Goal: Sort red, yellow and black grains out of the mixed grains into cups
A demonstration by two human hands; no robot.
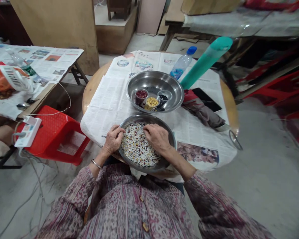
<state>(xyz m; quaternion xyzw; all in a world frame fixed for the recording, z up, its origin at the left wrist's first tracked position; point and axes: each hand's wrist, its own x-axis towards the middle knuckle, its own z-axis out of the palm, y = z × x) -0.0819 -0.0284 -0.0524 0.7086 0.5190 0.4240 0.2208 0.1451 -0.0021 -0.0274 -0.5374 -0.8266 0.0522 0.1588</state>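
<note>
A metal bowl (173, 132) in front of my body holds a spread of mixed grains and beans (138, 146), mostly white with red, yellow and black bits. My left hand (114, 138) is closed at its left rim, thumb and fingers curled over the edge. Over the right part of the grains is my right hand (157, 136), its fingers bent and drawn together at the surface; whatever they pinch is hidden. Behind stands a larger metal basin (169, 81) with small clear cups of red beans (141, 94), yellow beans (151, 102) and black beans (163, 97).
Newspaper (102, 99) covers the round table (88, 89). Behind and right of the basin are a blue-capped bottle (181, 63), a green tube (206, 61), a dark cloth (204, 113) and a phone (206, 99). A red stool (57, 132) with a power strip (28, 131) stands left.
</note>
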